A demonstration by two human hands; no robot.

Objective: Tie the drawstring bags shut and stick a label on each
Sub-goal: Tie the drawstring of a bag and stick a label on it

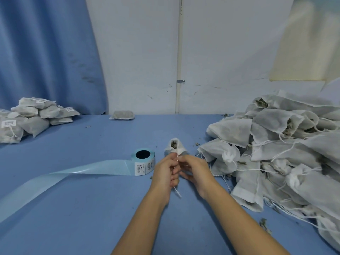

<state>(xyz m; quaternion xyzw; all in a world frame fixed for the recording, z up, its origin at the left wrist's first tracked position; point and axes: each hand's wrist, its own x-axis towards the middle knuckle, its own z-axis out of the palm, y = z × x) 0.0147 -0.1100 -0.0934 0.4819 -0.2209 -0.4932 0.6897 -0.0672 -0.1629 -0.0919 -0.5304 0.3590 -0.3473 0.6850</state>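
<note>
- Drawstring bag (pixel 174 146) held above mid-worktop, mouth open, herbs showing; judged light, soft, spillable; best taken by the cord (pixel 177 191).
- Cord pinched by left grip (pixel 165 174) and right grip (pixel 196 172).
- Label roll (pixel 144 162) at 9 o'clock, untied pile (pixel 276 153) at 3, labelled pile (pixel 29 120) at 10.
- Blue worktop (pixel 92 203), white wall (pixel 138 52) behind.

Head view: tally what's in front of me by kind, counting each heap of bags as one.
Heaps of bags: 2, the labelled heap and the untied heap
Single bags: 2, the held bag and the lone bag by the wall
Label roll: 1
Total: 5
</note>
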